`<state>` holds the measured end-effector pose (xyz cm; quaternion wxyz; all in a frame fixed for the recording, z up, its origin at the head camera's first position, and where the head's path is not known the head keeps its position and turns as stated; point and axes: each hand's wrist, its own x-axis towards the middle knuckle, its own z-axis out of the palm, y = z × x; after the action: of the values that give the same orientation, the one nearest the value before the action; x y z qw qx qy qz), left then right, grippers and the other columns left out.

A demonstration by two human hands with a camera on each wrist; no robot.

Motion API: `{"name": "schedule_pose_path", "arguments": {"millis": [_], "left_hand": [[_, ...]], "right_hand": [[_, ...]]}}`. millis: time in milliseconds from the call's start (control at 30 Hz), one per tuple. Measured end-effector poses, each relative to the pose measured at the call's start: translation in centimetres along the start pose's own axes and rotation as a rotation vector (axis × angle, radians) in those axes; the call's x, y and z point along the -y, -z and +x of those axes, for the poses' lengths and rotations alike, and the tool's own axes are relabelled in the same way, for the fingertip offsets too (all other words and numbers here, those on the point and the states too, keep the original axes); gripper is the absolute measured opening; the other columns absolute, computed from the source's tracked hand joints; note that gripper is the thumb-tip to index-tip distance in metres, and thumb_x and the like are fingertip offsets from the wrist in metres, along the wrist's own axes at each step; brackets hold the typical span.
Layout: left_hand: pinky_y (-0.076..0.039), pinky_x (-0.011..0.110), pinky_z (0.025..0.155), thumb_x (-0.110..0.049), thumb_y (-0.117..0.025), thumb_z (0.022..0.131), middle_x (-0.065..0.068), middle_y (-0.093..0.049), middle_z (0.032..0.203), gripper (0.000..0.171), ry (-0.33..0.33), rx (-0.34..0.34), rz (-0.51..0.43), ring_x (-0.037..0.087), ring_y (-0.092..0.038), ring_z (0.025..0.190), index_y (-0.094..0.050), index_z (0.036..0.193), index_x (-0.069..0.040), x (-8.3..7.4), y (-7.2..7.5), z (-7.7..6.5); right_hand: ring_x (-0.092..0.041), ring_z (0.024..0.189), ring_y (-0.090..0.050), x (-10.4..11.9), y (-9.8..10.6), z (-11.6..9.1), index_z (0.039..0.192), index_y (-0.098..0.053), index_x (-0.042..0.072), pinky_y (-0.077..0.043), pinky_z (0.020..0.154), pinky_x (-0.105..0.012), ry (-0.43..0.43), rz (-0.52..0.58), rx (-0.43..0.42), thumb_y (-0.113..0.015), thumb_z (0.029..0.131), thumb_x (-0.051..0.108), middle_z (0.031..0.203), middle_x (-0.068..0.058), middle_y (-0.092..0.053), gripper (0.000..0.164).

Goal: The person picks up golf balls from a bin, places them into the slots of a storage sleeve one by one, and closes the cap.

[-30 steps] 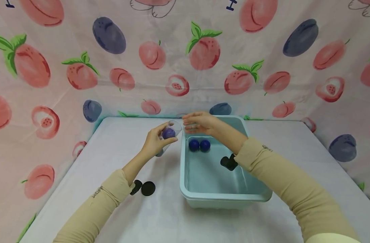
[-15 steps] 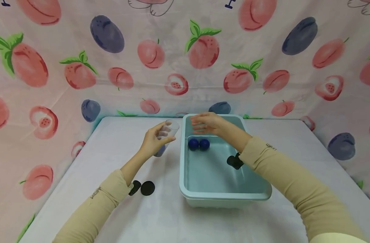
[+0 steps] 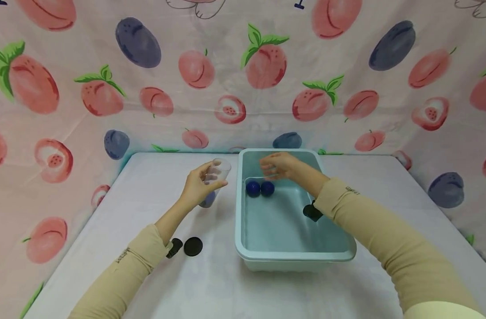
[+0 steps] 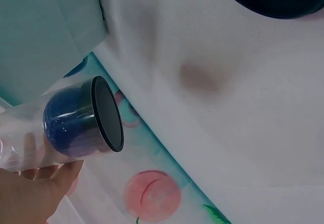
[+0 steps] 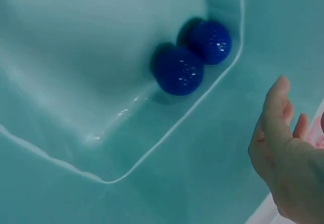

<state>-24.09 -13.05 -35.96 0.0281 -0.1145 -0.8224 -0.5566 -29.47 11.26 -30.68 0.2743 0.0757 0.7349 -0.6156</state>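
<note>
My left hand [image 3: 196, 188] grips a clear plastic tube [image 3: 226, 165], tilted, left of the bin. A blue ball [image 4: 66, 120] sits low inside it, against the black cap [image 4: 110, 114] at its bottom end; the upper end looks uncapped. Over the back of the pale teal bin [image 3: 294, 256], my right hand [image 3: 280, 165] hangs with loosely bent fingers and holds nothing. Two more blue balls [image 3: 253, 188] lie side by side in the bin's back left corner, below and left of that hand. In the right wrist view, that hand [image 5: 291, 158] is apart from them.
A flat black disc [image 3: 192, 246] lies on the white table [image 3: 211, 288], left of the bin. Small black pieces show by the left cuff [image 3: 174, 248] and the right cuff [image 3: 313, 212], partly hidden. Fruit-printed cloth [image 3: 227, 66] hangs behind.
The blue ball has dropped from the tube's upper end to its bottom. My right hand has moved right and slightly down, away from the tube and over the bin.
</note>
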Motion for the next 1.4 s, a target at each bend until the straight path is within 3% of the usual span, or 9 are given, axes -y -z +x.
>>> {"name": "schedule_pose_path", "arguments": {"millis": [200,500,767,867,933,1033,1100,1233,1400], "left_hand": [[-0.049,0.048,0.096,-0.013,-0.076,0.079,0.02,-0.061,0.121,0.059,0.032,-0.006,0.012,0.036,-0.059,0.112,-0.052,0.133,-0.01,0.1,0.1,0.0],[-0.043,0.052,0.101,-0.015,-0.076,0.079,0.018,-0.058,0.128,0.053,0.044,0.0,0.006,0.037,-0.053,0.122,-0.055,0.127,-0.008,0.1,0.2,0.1],[-0.043,0.052,0.101,-0.016,-0.075,0.08,0.017,-0.058,0.129,0.052,0.032,-0.005,0.013,0.035,-0.053,0.122,-0.054,0.128,-0.011,0.4,0.4,-0.1],[-0.042,0.053,0.101,-0.016,-0.075,0.08,0.016,-0.058,0.129,0.052,0.033,-0.005,0.015,0.034,-0.053,0.122,-0.054,0.128,-0.012,0.3,0.6,-0.3],[-0.042,0.053,0.101,-0.015,-0.075,0.08,0.016,-0.058,0.13,0.053,0.03,-0.001,0.01,0.034,-0.053,0.122,-0.054,0.128,-0.011,0.4,0.8,-0.4],[-0.043,0.052,0.101,-0.016,-0.076,0.08,0.017,-0.058,0.129,0.053,0.028,0.007,0.007,0.034,-0.054,0.121,-0.054,0.128,-0.009,0.6,1.0,-0.5],[-0.044,0.051,0.1,-0.016,-0.076,0.08,0.018,-0.058,0.129,0.053,0.029,0.015,0.001,0.034,-0.054,0.121,-0.054,0.128,-0.009,0.8,1.1,-0.7],[-0.045,0.049,0.1,-0.015,-0.076,0.08,0.018,-0.058,0.129,0.052,0.035,0.035,-0.014,0.035,-0.054,0.121,-0.055,0.127,-0.008,1.0,1.2,-1.0],[-0.046,0.049,0.099,-0.013,-0.075,0.08,0.017,-0.059,0.128,0.051,0.031,0.047,-0.025,0.034,-0.055,0.12,-0.055,0.126,-0.009,1.0,1.1,-1.2]], "right_hand": [[-0.04,0.129,-0.042,-0.9,0.2,0.8,0.142,-0.034,-0.001,-0.043,0.104,-0.045,-0.044,-0.078,-0.029,-0.045,0.098,0.016,0.142,-0.025,-0.04,0.048],[-0.041,0.129,-0.043,-2.5,0.7,1.5,0.143,-0.029,-0.004,-0.044,0.102,-0.046,-0.07,-0.099,-0.172,-0.047,0.097,0.013,0.141,-0.028,-0.04,0.052],[-0.04,0.123,-0.046,-3.1,0.4,1.5,0.141,-0.03,-0.006,-0.045,0.101,-0.046,-0.085,-0.147,-0.201,-0.05,0.094,0.012,0.139,-0.028,-0.041,0.053],[-0.038,0.118,-0.05,-3.7,0.7,2.6,0.139,-0.032,-0.004,-0.047,0.098,-0.046,-0.09,-0.148,-0.2,-0.054,0.093,0.013,0.135,-0.026,-0.045,0.054],[-0.036,0.105,-0.057,-5.0,1.9,5.4,0.133,-0.038,-0.003,-0.053,0.088,-0.044,-0.075,-0.135,-0.192,-0.061,0.088,0.015,0.122,-0.024,-0.053,0.053],[-0.035,0.099,-0.058,-5.9,2.5,7.1,0.13,-0.039,-0.002,-0.054,0.083,-0.044,-0.09,-0.136,-0.2,-0.064,0.085,0.014,0.119,-0.023,-0.054,0.054],[-0.037,0.103,-0.056,-5.7,2.2,6.8,0.132,-0.035,-0.003,-0.054,0.086,-0.045,-0.105,-0.133,-0.216,-0.061,0.087,0.013,0.123,-0.026,-0.051,0.055],[-0.043,0.125,-0.044,-4.4,0.2,3.2,0.141,-0.023,-0.005,-0.045,0.101,-0.047,-0.144,-0.112,-0.249,-0.05,0.094,0.009,0.14,-0.029,-0.037,0.056],[-0.045,0.126,-0.043,-5.1,0.2,4.1,0.142,-0.019,-0.003,-0.047,0.098,-0.049,-0.206,-0.065,-0.273,-0.051,0.093,0.006,0.14,-0.029,-0.036,0.06]]}}
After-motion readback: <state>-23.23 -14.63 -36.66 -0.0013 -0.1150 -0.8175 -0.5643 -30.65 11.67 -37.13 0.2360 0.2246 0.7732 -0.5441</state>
